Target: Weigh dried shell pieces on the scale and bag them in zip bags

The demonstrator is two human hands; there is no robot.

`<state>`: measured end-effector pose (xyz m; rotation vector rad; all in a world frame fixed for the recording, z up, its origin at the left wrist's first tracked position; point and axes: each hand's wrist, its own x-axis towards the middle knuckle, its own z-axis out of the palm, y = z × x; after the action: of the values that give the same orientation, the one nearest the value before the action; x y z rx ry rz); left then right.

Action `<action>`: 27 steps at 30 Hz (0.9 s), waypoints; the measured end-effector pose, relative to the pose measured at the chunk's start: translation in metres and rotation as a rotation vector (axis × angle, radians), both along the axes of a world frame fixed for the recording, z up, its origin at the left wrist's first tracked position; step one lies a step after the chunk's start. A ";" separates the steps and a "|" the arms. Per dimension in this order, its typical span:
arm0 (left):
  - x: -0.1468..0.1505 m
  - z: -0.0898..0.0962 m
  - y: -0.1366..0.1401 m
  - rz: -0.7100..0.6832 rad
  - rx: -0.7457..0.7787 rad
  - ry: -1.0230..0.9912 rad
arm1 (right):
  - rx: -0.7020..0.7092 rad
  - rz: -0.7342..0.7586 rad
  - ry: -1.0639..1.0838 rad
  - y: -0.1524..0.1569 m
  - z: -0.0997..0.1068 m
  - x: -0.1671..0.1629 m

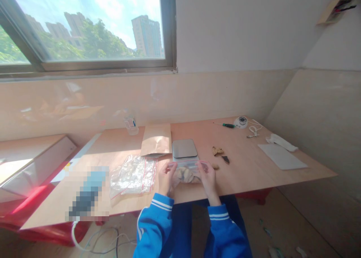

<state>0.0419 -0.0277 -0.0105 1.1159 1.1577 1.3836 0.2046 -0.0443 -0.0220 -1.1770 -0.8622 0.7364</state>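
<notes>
Both my hands hold a clear zip bag [184, 175] by its top edge, just in front of a small flat scale [184, 148]. Pale, dried slices or chunks fill the lower part of the bag; I cannot tell their exact kind. My left hand [167, 176] pinches the bag's left top corner, and my right hand [208, 178] pinches the right top corner. Beside my left hand lie several empty clear zip bags [134, 175] with red seal lines. A brown paper pouch [156, 139] lies behind them. Right of the scale are dried brown pieces [218, 151] and a dark piece [225, 159].
At the back left stands a clear plastic bottle [131, 125]. Toward the back right are a green-handled screwdriver [228, 125], a white dome camera [240, 122] with its cable, and a white sheet [282, 157]. A blurred-out object [88, 194] lies at the front left, above loose cables.
</notes>
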 end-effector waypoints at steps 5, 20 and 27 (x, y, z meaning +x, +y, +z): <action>-0.001 0.000 0.000 0.015 0.024 -0.011 | -0.020 0.050 0.029 -0.001 -0.001 -0.003; 0.001 0.004 -0.002 0.004 -0.006 0.033 | 0.013 0.120 0.030 0.001 -0.002 -0.007; -0.002 0.003 -0.001 0.009 -0.019 -0.009 | 0.013 0.090 0.015 0.001 0.000 -0.009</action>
<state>0.0402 -0.0284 -0.0070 1.0906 1.1684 1.3810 0.1951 -0.0433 -0.0215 -1.1258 -0.9110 0.8107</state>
